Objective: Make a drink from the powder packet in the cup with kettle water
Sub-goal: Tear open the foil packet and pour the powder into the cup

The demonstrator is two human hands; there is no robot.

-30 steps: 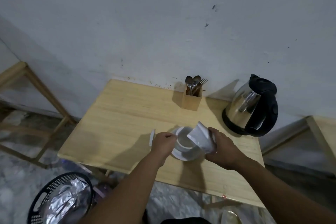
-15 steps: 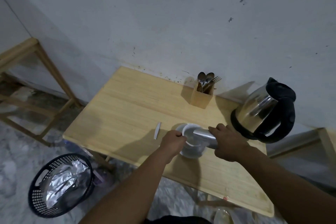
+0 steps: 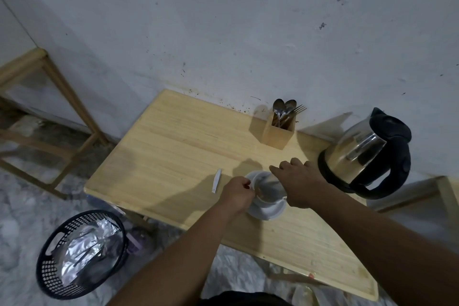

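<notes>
A white cup [image 3: 271, 200] stands on a white saucer [image 3: 267, 213] near the table's front middle. My right hand [image 3: 299, 182] grips a silvery powder packet [image 3: 269, 182], tipped mouth-down into the cup. My left hand [image 3: 237, 192] is closed against the cup's left side and holds it. A little brown powder shows at the cup's inner left wall. The steel kettle [image 3: 357, 154] with a black handle sits to the right, close to my right hand. A torn white strip [image 3: 216, 180] lies on the table left of the cup.
A wooden utensil holder [image 3: 278, 133] with spoons and a fork stands by the wall behind the cup. The wooden table [image 3: 161, 156] ends close in front. A black basket [image 3: 49, 271] with foil waste sits on the floor at left. A wooden frame [image 3: 49, 74] stands far left.
The torn strip went from my left hand to the table. My left hand took hold of the cup. My right hand swung the packet from upright to tipped into the cup.
</notes>
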